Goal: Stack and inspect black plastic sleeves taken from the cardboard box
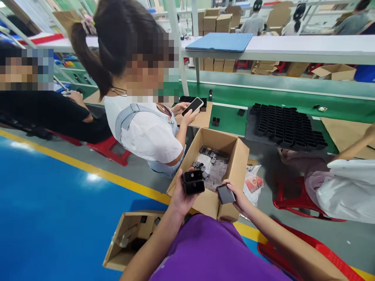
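Observation:
Two small black open boxes [193, 182] rest side by side in my left hand [180, 199], whose fingers are curled round them. My right hand [238, 199] grips a dark square box [225, 194] between thumb and fingers, just to the right. Both hands are over the near part of a large open cardboard box [241, 158]. Inside that box, dark grey pieces [213, 155] and several black parts lie on printed paper [215, 175].
A person with a phone [192, 106] stands close at the left front. Many black boxes [288, 127] cover a mat on the green bench. Another carton [117, 244] sits low at left. Red stools [295, 201] and a seated person are at right.

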### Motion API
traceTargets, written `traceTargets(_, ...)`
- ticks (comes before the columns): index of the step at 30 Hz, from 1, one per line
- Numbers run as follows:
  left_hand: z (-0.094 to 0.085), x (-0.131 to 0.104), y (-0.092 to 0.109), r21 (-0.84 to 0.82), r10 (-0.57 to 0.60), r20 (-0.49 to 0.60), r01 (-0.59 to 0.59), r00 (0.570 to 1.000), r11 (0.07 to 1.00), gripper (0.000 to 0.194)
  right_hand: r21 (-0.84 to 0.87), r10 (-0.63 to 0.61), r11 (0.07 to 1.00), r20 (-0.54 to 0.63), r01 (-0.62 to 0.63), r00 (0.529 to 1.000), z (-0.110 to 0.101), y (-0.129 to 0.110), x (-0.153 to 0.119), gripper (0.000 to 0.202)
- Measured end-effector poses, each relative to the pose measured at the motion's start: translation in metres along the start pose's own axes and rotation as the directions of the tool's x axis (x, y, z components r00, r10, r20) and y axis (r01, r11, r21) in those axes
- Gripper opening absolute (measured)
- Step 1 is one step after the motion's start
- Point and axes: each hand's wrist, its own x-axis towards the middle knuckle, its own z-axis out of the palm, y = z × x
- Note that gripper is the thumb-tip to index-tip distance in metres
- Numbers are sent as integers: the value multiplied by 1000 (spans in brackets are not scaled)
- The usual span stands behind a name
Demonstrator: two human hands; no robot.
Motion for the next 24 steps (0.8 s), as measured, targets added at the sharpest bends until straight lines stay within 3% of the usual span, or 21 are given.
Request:
traceTargets(3,15,5,-2,-20,14,-46,-15,999,1000,37,-10,-72,997,-36,72,997,-8,-11,-11,53)
traceTargets(5,22,10,-6,-4,9,-14,-9,1000,1000,36,-128,-243,963,-32,237,970,-6,-23,-15,46)
traceTargets(6,26,12,-9,9,10,1,-10,1000,1000,36,-240,-358,907,-9,345,934,-3,-31,-16,40)
traceTargets(7,29,14,-12,21,15,8,-15,1000,1000,37,-370,-475,813,26,450,879,1,-38,-18,35)
traceTargets(9,37,17,-18,42,39,-9,-39,999,998,36,-615,-668,532,117,582,735,13,-54,-21,26)
traceTargets(11,46,19,-25,63,70,-48,-67,996,996,36,-764,-773,262,200,590,602,24,-70,-24,23)
traceTargets(13,54,20,-32,92,102,-59,-96,993,991,37,-831,-810,73,273,551,519,33,-85,-26,28)
traceTargets(16,62,20,-43,153,194,27,-196,981,969,34,-853,-782,-107,389,511,487,39,-104,-28,28)
traceTargets(19,67,21,-53,197,274,156,-302,949,933,51,-836,-735,-235,487,496,472,35,-122,-29,10)
traceTargets(21,71,23,-60,208,258,193,-297,947,932,55,-812,-697,-298,545,502,466,28,-134,-29,5)
traceTargets(24,78,28,-72,213,206,200,-248,958,945,50,-791,-637,-340,592,509,494,16,-152,-32,7)
